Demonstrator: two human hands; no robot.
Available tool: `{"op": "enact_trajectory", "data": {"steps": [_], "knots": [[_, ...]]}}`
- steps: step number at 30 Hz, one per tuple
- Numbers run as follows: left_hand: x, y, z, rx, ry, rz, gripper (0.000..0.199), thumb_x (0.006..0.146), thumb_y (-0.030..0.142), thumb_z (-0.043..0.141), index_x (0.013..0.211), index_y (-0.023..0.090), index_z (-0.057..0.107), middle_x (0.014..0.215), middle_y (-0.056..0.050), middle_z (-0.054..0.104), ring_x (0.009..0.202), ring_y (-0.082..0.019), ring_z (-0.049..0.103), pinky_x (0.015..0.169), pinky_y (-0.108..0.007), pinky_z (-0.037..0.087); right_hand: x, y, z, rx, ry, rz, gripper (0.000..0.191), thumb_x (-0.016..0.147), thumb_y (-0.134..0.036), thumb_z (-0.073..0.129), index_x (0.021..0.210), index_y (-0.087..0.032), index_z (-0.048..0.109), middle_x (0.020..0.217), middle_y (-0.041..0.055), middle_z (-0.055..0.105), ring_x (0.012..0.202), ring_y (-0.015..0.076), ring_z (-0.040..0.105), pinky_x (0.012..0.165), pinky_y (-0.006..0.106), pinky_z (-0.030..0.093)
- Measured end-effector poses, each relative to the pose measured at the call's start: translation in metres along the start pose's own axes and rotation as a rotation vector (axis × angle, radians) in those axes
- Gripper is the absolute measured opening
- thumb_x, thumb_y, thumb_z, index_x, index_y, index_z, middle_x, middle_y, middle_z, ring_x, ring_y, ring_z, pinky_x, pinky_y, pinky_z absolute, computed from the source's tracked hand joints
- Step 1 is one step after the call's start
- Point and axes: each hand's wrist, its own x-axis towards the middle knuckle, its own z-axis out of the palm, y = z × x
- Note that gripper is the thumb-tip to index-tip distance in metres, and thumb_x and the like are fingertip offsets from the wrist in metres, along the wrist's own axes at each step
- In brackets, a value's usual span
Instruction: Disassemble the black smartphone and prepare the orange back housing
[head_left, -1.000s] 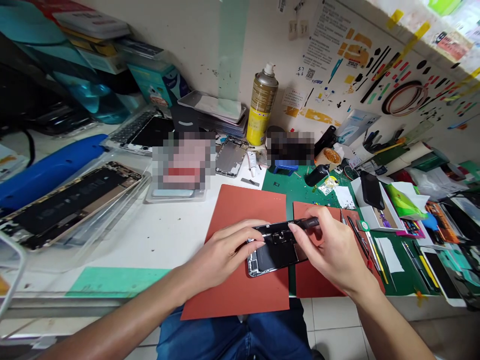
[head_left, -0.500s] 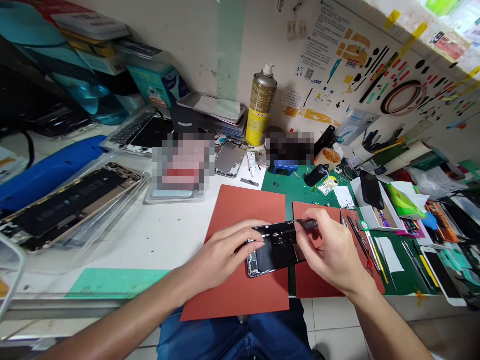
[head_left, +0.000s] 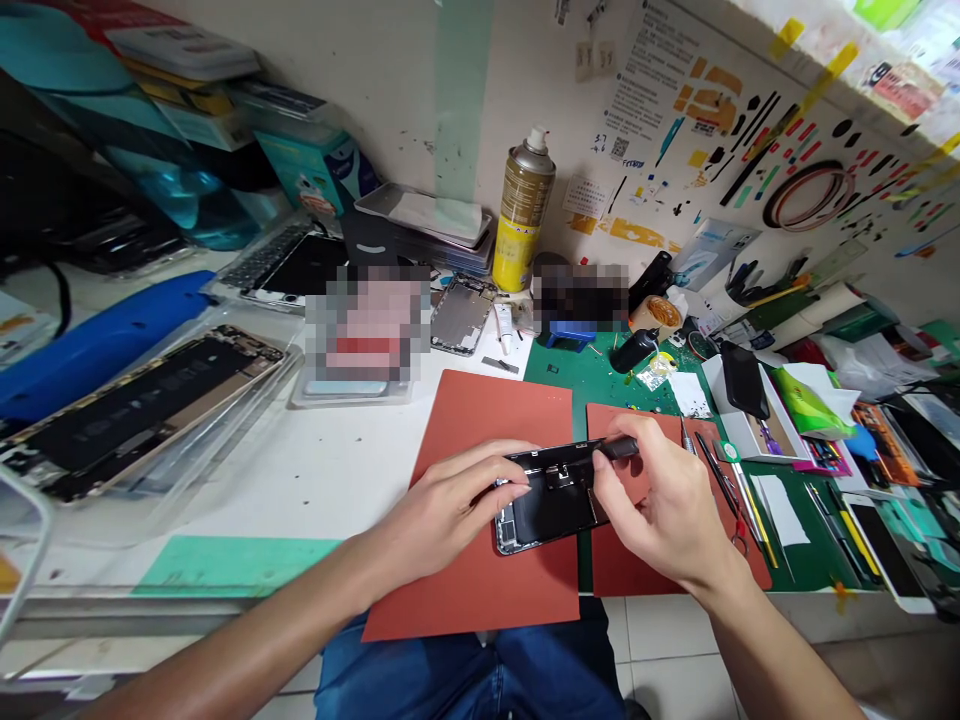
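An opened phone housing (head_left: 551,515), black inside with small metal parts, is held tilted above the red-brown mat (head_left: 480,600). My left hand (head_left: 457,500) grips its left end, with the fingertips over the upper edge. At the right end my right hand (head_left: 660,495) pinches a short black tool (head_left: 619,448) between thumb and fingers, against the phone's upper right edge. The tool's tip is hidden by the hand and the phone.
A yellow spray can (head_left: 517,225) stands by the wall. Tweezers (head_left: 718,473) and other hand tools lie on the green mat (head_left: 806,570) at the right. A large opened phone (head_left: 150,405) lies at the left, near a blue object (head_left: 97,350).
My right hand has shifted very slightly to the right with the black tool. My left hand and the phone look still.
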Motion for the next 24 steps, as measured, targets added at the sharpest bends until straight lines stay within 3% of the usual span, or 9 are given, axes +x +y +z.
{"op": "enact_trajectory", "data": {"steps": [12,17,21,24], "knots": [[0.0,-0.002,0.0,0.003,-0.011,-0.001,0.016,0.112,0.018,0.055,0.111,0.022,0.07,0.136,-0.009,0.075,0.123,-0.019,0.075,0.103,-0.027,0.059,-0.005,0.001,0.004,-0.006,0.04,0.004,0.011,0.107,-0.023,0.059,0.118,-0.021,0.057,0.082,-0.0012,0.068,0.06,0.014,0.064,0.055,0.027,0.047],[-0.001,-0.001,0.0,0.021,-0.002,0.002,0.015,0.112,0.018,0.056,0.111,0.022,0.07,0.135,-0.009,0.076,0.122,-0.018,0.076,0.102,-0.026,0.059,-0.007,0.0,0.006,0.003,0.084,0.035,0.013,0.107,-0.02,0.061,0.119,-0.022,0.056,0.073,-0.0073,0.063,0.049,0.0099,0.059,0.048,0.023,0.043],[-0.002,-0.002,0.001,0.03,0.002,-0.004,0.015,0.112,0.018,0.057,0.11,0.022,0.071,0.135,-0.009,0.076,0.122,-0.019,0.076,0.102,-0.027,0.06,-0.017,0.001,0.0,0.056,0.171,0.086,0.015,0.104,-0.02,0.065,0.118,-0.023,0.058,0.084,-0.0022,0.071,0.062,0.0125,0.069,0.052,0.022,0.049],[-0.002,-0.002,0.001,0.015,-0.003,0.004,0.016,0.111,0.016,0.057,0.112,0.022,0.072,0.139,-0.01,0.074,0.122,-0.019,0.076,0.102,-0.029,0.061,-0.031,-0.001,-0.004,0.176,0.316,0.24,0.02,0.1,-0.024,0.075,0.116,-0.024,0.063,0.088,-0.0005,0.072,0.064,0.0136,0.071,0.056,0.023,0.055]]}}
